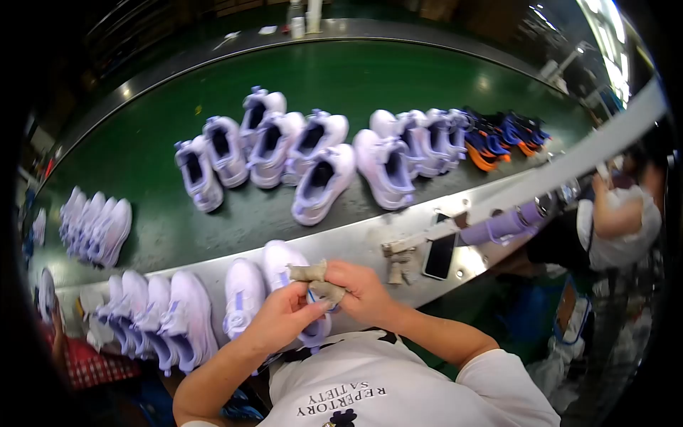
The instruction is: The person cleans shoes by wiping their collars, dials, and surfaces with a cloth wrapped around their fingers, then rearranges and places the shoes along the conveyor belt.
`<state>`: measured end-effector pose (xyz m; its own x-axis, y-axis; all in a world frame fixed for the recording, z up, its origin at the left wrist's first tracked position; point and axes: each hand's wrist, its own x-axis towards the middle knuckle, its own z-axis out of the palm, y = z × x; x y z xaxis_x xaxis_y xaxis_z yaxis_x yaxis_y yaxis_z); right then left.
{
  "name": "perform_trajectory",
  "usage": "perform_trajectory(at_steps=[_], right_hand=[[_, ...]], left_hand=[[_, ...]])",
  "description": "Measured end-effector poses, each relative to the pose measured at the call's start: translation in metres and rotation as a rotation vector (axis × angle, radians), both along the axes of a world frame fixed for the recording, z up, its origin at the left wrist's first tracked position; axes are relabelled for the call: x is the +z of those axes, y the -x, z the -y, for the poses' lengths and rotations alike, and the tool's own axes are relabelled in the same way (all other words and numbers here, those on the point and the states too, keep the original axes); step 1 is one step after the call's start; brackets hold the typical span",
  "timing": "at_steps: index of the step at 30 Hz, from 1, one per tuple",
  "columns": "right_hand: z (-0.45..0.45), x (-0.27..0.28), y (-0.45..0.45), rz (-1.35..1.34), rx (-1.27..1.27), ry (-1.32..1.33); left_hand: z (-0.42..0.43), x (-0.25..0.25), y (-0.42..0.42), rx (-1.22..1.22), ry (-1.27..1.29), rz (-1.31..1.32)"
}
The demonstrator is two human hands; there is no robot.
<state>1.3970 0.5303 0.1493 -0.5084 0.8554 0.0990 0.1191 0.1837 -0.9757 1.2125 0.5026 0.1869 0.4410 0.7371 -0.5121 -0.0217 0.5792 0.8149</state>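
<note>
Between my two hands is a beige, rolled piece (308,272), perhaps cloth or crumpled paper; I cannot tell which. My left hand (283,317) pinches its lower part, with thumb and fingers pressed together. My right hand (363,293) is closed around the other side. A small blue bit shows near the left fingertips. Directly beyond and beneath my hands stands a pale lavender sneaker (283,257), partly covered by them. A second sneaker (243,288) sits beside it to the left, on the metal ledge (348,245).
Several lavender sneakers (324,185) stand on the green conveyor belt (341,71), with dark blue and orange shoes (487,142) at right. More sneakers (188,320) line the ledge at left. A phone (440,255) and beige scraps (403,267) lie right. Another person (619,220) is at far right.
</note>
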Motion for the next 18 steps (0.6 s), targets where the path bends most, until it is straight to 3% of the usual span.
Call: perform_trajectory(at_steps=[2, 4, 6, 9, 13, 14, 15, 18], right_hand=[[0.012, -0.006, -0.042, 0.124, -0.056, 0.041], [0.031, -0.009, -0.102, 0.247, -0.035, 0.427], [0.056, -0.037, -0.173, 0.247, 0.021, 0.515], [0.076, -0.06, -0.277, 0.133, -0.627, 0.83], [0.036, -0.095, -0.436, -0.149, -1.212, 0.451], [0.023, -0.095, -0.484, -0.088, -1.252, 0.424], [0.01, -0.07, -0.487, -0.051, -1.36, 0.383], [-0.009, -0.071, -0.538, 0.063, -1.474, 0.261]], left_hand=[[0.003, 0.004, -0.018, -0.135, -0.007, 0.077], [0.002, 0.009, -0.029, -0.271, 0.009, 0.004], [-0.006, 0.008, -0.035, -0.281, 0.024, 0.005], [-0.014, 0.011, -0.043, -0.263, 0.015, -0.06], [-0.014, 0.007, -0.047, -0.252, 0.012, -0.095], [-0.013, 0.006, -0.046, -0.243, 0.006, -0.11], [-0.01, 0.006, -0.044, -0.237, 0.006, -0.13], [-0.006, 0.015, -0.041, -0.143, -0.021, -0.211]])
